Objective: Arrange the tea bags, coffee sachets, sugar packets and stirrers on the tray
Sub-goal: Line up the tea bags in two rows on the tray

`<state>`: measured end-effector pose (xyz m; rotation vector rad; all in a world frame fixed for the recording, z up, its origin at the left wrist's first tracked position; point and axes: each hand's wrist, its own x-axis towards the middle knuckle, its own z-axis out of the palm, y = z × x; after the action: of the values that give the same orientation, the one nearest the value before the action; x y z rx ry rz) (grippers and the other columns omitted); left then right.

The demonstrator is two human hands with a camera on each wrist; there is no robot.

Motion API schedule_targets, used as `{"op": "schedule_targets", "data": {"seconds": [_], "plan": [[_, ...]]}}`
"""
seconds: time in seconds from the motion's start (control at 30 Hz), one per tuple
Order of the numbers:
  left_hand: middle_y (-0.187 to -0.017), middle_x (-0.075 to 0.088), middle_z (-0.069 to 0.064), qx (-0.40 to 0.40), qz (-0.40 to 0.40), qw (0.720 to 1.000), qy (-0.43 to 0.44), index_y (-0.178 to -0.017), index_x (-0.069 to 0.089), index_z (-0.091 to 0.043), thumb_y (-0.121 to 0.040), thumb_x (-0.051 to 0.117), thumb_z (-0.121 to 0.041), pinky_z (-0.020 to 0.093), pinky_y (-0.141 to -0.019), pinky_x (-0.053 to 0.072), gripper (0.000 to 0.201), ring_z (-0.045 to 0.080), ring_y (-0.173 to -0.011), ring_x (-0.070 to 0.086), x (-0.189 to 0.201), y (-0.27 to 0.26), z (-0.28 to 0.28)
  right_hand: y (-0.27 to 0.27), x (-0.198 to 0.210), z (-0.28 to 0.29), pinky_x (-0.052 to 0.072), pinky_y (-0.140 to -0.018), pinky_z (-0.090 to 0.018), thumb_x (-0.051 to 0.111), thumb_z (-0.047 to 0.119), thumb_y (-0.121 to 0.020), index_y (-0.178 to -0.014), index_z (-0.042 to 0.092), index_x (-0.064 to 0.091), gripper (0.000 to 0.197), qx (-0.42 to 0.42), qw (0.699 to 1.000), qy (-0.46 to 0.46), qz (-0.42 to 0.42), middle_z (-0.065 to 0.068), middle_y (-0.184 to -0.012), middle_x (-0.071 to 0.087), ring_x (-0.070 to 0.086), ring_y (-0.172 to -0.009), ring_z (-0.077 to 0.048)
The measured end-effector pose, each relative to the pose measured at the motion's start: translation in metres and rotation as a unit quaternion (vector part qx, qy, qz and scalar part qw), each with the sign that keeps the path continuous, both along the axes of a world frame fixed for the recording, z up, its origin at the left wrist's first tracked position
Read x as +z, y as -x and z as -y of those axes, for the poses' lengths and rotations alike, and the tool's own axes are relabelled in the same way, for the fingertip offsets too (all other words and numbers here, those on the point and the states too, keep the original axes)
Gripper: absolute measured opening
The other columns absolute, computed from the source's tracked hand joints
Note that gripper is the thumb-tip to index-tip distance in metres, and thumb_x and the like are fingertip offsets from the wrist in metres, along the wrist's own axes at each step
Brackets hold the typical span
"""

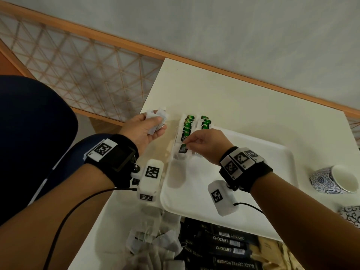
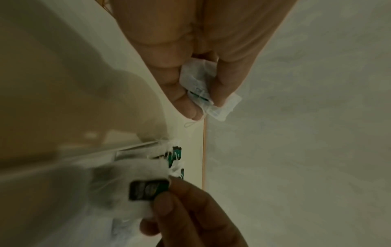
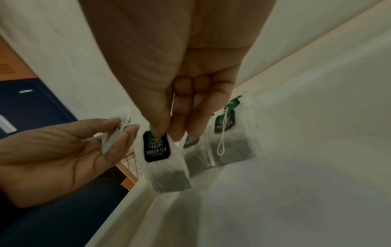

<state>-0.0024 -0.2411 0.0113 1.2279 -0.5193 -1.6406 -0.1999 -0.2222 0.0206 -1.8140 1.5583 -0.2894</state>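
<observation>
Your left hand (image 1: pixel 145 129) covers most of the tea bags (image 1: pixel 156 119) it holds; their count cannot be told. Your right hand (image 1: pixel 204 142) hides the top of the tag (image 1: pixel 183 148) it pinches. The loose tea bag pile (image 1: pixel 153 244) and black coffee sachets (image 1: pixel 224 248) on the counter (image 1: pixel 253 114) run off the bottom edge, blurred. One patterned cup (image 1: pixel 350 215) is cut by the right edge. Tag print on the tray (image 1: pixel 272 152) rows is too small to read.

A plain pale grey wall (image 1: pixel 214 26) is filling the upper view, with an orange wooden rail (image 1: pixel 116 38) running along its base. A wooden lattice screen (image 1: pixel 78 75) is standing at left, and a white rectangular table (image 1: pixel 253 106) is sitting beside it under dim, even light.
</observation>
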Motion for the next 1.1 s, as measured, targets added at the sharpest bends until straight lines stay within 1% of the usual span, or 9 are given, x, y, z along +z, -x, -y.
{"op": "schedule_targets", "data": {"seconds": [0.27,0.43,0.57,0.67,0.73,0.8,0.93,1.0,1.1], "plan": [[-0.094,0.065,0.009,-0.054,0.022,0.998,0.001,-0.106,0.06,-0.013,-0.093,0.054,-0.001,0.023,-0.064,0.059,0.019,0.014,-0.07,0.067,-0.008,0.006,-0.004,0.0,-0.011,0.016,0.039,-0.064,-0.012,0.063,0.023,-0.087,-0.095,0.025,0.072,0.012,-0.052,0.999,-0.003,-0.007,0.021,-0.07,0.057,0.053,-0.071,0.002],[-0.095,0.067,0.008,-0.074,0.03,0.997,-0.005,-0.1,0.063,-0.016,-0.091,0.055,0.002,0.022,-0.061,0.058,0.021,0.017,-0.075,0.065,-0.009,0.012,-0.009,-0.001,-0.01,0.015,0.044,-0.071,-0.023,0.061,0.029,-0.088,-0.098,0.028,0.07,0.014,-0.033,0.999,0.012,-0.027,0.019,-0.071,0.057,0.056,-0.077,-0.007],[-0.094,0.067,0.009,-0.093,0.032,0.995,-0.013,-0.101,0.063,-0.014,-0.091,0.055,0.0,0.022,-0.059,0.057,0.019,0.019,-0.076,0.064,-0.008,0.017,-0.012,0.002,-0.005,0.01,0.053,-0.075,-0.033,0.063,0.027,-0.086,-0.11,0.031,0.063,0.024,-0.054,0.995,0.083,0.035,0.011,-0.087,0.062,0.059,-0.078,-0.011],[-0.09,0.069,0.008,-0.114,0.028,0.993,-0.024,-0.105,0.064,-0.014,-0.093,0.054,-0.004,0.024,-0.056,0.057,0.018,0.02,-0.073,0.066,-0.005,0.023,-0.015,0.006,0.003,0.005,0.05,-0.072,-0.025,0.065,0.014,-0.082,-0.118,0.034,0.059,0.041,-0.032,0.982,0.169,0.077,0.013,-0.099,0.054,0.056,-0.078,-0.003],[-0.086,0.069,0.008,-0.132,0.025,0.991,-0.025,-0.102,0.064,-0.014,-0.094,0.053,-0.006,0.025,-0.055,0.057,0.016,0.02,-0.069,0.065,-0.002,0.026,-0.017,0.007,0.006,0.002,0.049,-0.072,-0.024,0.066,0.013,-0.082,-0.116,0.034,0.062,0.041,0.019,0.974,0.221,0.046,0.013,-0.104,0.052,0.054,-0.082,-0.003],[-0.084,0.069,0.009,-0.156,0.027,0.987,-0.015,-0.106,0.064,-0.01,-0.095,0.052,-0.007,0.024,-0.053,0.056,0.016,0.018,-0.066,0.065,0.001,0.029,-0.019,0.006,0.008,-0.002,0.052,-0.068,-0.029,0.063,0.02,-0.083,-0.107,0.032,0.069,0.027,0.062,0.963,0.263,0.01,0.008,-0.107,0.056,0.058,-0.089,-0.011],[-0.076,0.069,0.007,-0.169,0.021,0.985,-0.009,-0.103,0.063,-0.011,-0.096,0.05,-0.006,0.024,-0.054,0.056,0.016,0.014,-0.057,0.064,0.005,0.034,-0.022,0.011,0.011,-0.008,0.051,-0.074,-0.029,0.057,0.037,-0.085,-0.094,0.027,0.075,0.022,0.062,0.956,0.286,0.004,0.004,-0.102,0.065,0.061,-0.097,-0.017],[-0.074,0.068,0.008,-0.162,0.023,0.986,-0.013,-0.102,0.061,-0.013,-0.096,0.05,-0.008,0.024,-0.054,0.057,0.014,0.014,-0.055,0.063,0.006,0.033,-0.022,0.016,0.014,-0.009,0.049,-0.077,-0.027,0.066,0.028,-0.083,-0.092,0.025,0.075,0.013,0.04,0.96,0.278,0.007,0.006,-0.096,0.066,0.061,-0.092,-0.012],[-0.075,0.065,0.008,-0.153,0.033,0.987,-0.018,-0.102,0.06,-0.013,-0.096,0.051,-0.008,0.024,-0.055,0.055,0.012,0.015,-0.057,0.062,0.005,0.03,-0.021,0.023,0.019,-0.012,0.044,-0.071,-0.014,0.075,0.022,-0.079,-0.084,0.024,0.074,0.005,-0.027,0.98,0.196,0.033,0.019,-0.074,0.061,0.057,-0.07,0.002]]}}
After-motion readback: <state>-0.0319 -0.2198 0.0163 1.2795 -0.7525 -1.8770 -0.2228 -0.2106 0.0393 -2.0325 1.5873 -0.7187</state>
